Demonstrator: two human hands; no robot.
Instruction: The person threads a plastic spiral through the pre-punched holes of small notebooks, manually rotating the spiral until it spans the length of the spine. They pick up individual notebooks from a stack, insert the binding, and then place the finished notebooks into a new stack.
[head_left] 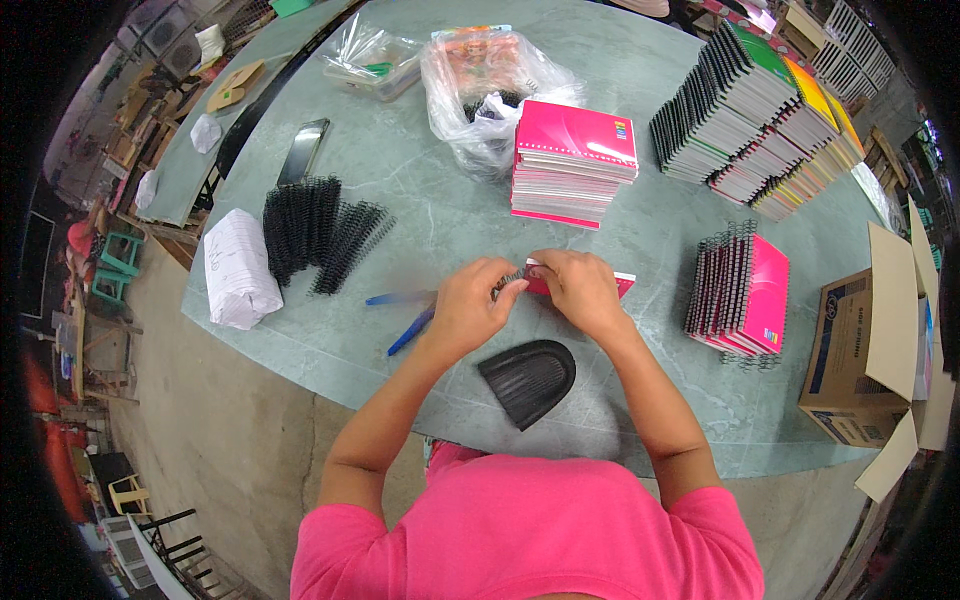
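My left hand (478,305) pinches a dark binding coil (513,277) at the end of a pink notebook (628,284). The notebook is gripped by my right hand (580,288), which covers most of it. How far the coil runs into the holes is hidden by my fingers. Beside my left wrist lie blue-handled pliers (411,332), partly covered by that hand. A black ridged, dome-shaped block (530,382) rests on the table between my forearms. Loose black coils (322,235) lie in a heap to the left.
Beyond my hands stands a stack of pink notebooks (575,160). Coil-bound notebooks (738,290) are piled at right, with taller stacks (755,120) behind. A cardboard box (860,345) sits at the right edge. A phone (303,152), a white wrapped bundle (241,268) and a plastic bag (470,120) also occupy the table.
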